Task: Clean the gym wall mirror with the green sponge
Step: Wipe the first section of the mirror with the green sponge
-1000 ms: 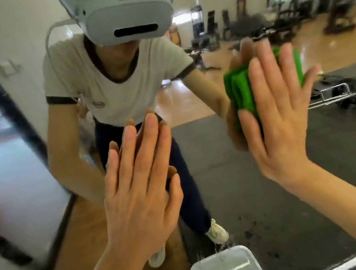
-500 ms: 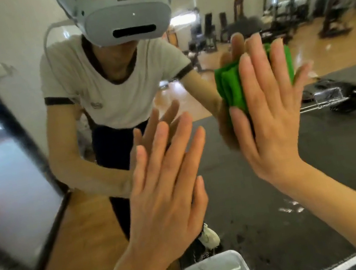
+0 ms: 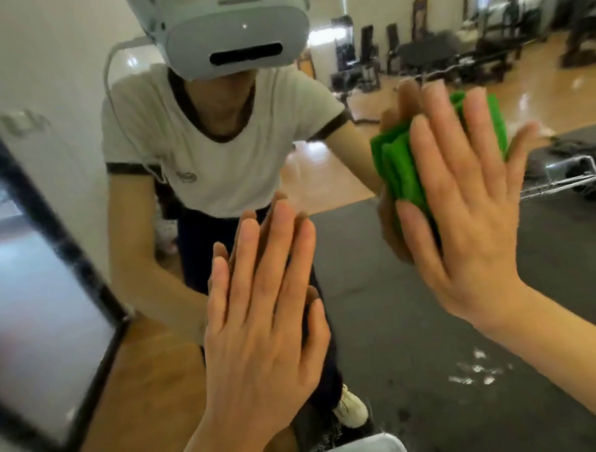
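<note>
My left hand [image 3: 263, 310] lies flat with straight fingers on the mirror [image 3: 404, 326], having slid slightly right. My right hand [image 3: 470, 205], fingers straight too, presses the green sponge [image 3: 400, 165] to the glass, now a touch lower. I judge wiping is mid-stroke, with wet smears [image 3: 474, 370] left below.

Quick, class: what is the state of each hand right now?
Left hand: open, flat against the mirror.
Right hand: open, straight fingers pressing the green sponge.

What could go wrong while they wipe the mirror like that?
The right hand presses the green sponge with straight fingers, not gripping it, so it might slip and fall. The left hand seems flat on the mirror, so it may leave smudges. The droplets low on the glass could dry into streaks.
</note>
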`<state>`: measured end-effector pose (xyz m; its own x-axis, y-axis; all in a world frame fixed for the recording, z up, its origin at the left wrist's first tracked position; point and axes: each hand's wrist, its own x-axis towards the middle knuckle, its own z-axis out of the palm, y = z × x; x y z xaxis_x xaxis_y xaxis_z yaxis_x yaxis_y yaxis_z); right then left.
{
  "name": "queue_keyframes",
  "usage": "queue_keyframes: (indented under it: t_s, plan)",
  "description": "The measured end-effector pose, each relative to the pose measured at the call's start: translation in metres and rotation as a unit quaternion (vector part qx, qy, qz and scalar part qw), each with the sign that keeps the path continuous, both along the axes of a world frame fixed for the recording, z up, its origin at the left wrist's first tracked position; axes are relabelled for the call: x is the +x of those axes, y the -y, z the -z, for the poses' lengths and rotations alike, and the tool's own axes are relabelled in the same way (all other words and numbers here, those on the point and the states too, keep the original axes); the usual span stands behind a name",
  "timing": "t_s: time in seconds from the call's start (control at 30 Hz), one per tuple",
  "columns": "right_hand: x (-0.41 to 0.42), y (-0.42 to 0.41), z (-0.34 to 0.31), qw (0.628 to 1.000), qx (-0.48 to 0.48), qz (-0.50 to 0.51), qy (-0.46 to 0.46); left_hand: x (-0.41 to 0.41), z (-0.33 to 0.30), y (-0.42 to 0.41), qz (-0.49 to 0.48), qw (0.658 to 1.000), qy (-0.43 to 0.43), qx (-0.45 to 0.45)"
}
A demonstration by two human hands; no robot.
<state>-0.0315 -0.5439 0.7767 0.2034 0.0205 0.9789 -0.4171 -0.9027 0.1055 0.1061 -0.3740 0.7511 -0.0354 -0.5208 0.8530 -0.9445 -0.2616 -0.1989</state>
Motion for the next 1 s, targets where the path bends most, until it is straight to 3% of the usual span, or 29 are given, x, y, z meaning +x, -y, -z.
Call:
queue_keyframes:
  t_s: [0.07,0.17,0.23,0.3,0.43,0.5,0.67,0.73,0.8,0.93,1.0]
  plan:
    - [-0.003,-0.001,0.029,0.999,-0.019,0.0,-0.031,-0.002,0.001,0.0,0.007,1.0,-0.01,-0.004]
    - [-0.027,0.007,0.111,0.98,-0.098,0.031,-0.171,-0.011,0.002,0.002,0.02,1.0,0.002,0.0]
    - [-0.041,0.016,0.122,0.963,-0.151,0.046,-0.22,-0.018,0.002,0.008,0.02,1.0,0.019,0.008]
    - [-0.043,0.026,0.09,0.961,-0.176,0.038,-0.208,-0.024,0.001,0.017,0.015,1.0,0.015,0.013]
    - [-0.03,0.036,-0.004,0.994,-0.089,-0.005,-0.063,-0.031,0.0,0.03,0.008,1.0,-0.005,-0.008]
    - [-0.027,0.037,-0.007,0.996,-0.075,-0.001,-0.039,-0.033,0.001,0.034,-0.004,1.0,-0.005,-0.016]
    - [-0.062,0.047,0.108,0.954,-0.169,0.046,-0.245,-0.035,0.002,0.037,-0.008,1.0,-0.01,-0.016]
    - [-0.069,0.052,0.108,0.938,-0.197,0.046,-0.282,-0.034,0.003,0.036,-0.012,1.0,-0.004,-0.013]
    - [-0.066,0.055,0.075,0.95,-0.199,0.039,-0.237,-0.034,0.004,0.036,-0.018,1.0,0.002,-0.013]
    - [-0.048,0.054,-0.014,0.995,-0.077,0.013,-0.054,-0.034,0.005,0.037,-0.029,0.999,0.005,-0.017]
    - [-0.043,0.051,-0.018,0.998,-0.059,0.006,-0.026,-0.034,0.006,0.037,-0.03,0.999,0.003,-0.019]
